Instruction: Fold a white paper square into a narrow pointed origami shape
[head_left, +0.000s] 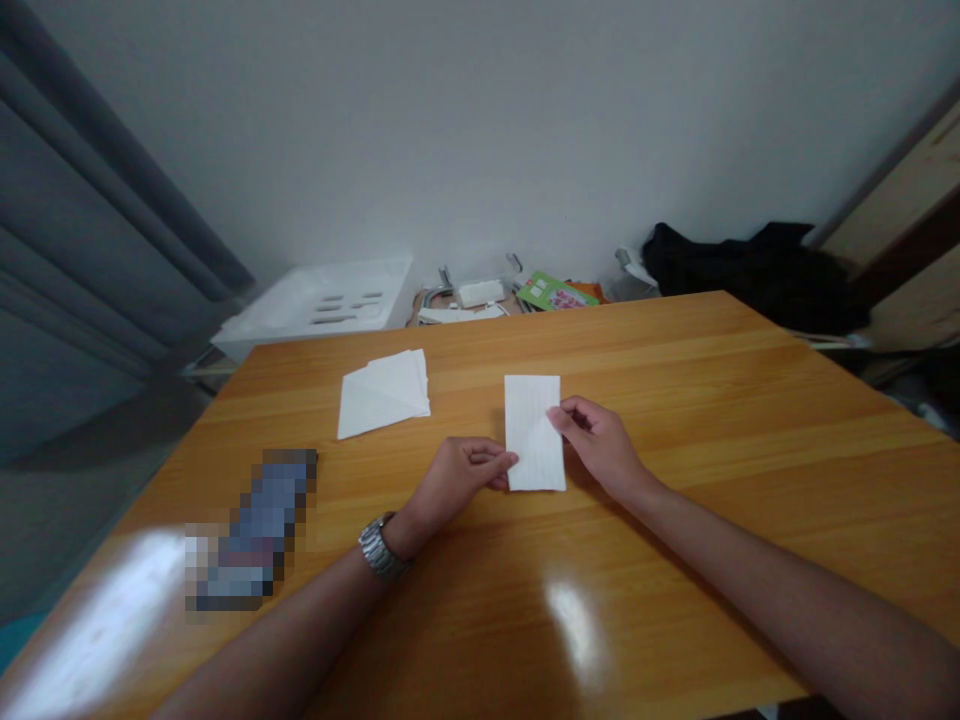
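Observation:
A small white rectangle of paper (534, 440), which looks folded, is held up over the middle of the wooden table (675, 400). My left hand (463, 475) pinches its lower left edge, thumb in front and fingers behind. On the opposite edge, higher up, my right hand (596, 440) grips it between thumb and fingers. Several white paper sheets (385, 392) lie in a loose, fanned stack to the left, touched by neither hand. A metal-band watch (380, 545) circles my left wrist.
A pixelated, phone-shaped object (259, 530) lies at the table's left. Past the far edge are a white plastic tray (337, 295), a green booklet (555, 291) and dark cloth (757, 275). A grey curtain (97, 200) hangs at the left, before a plain wall.

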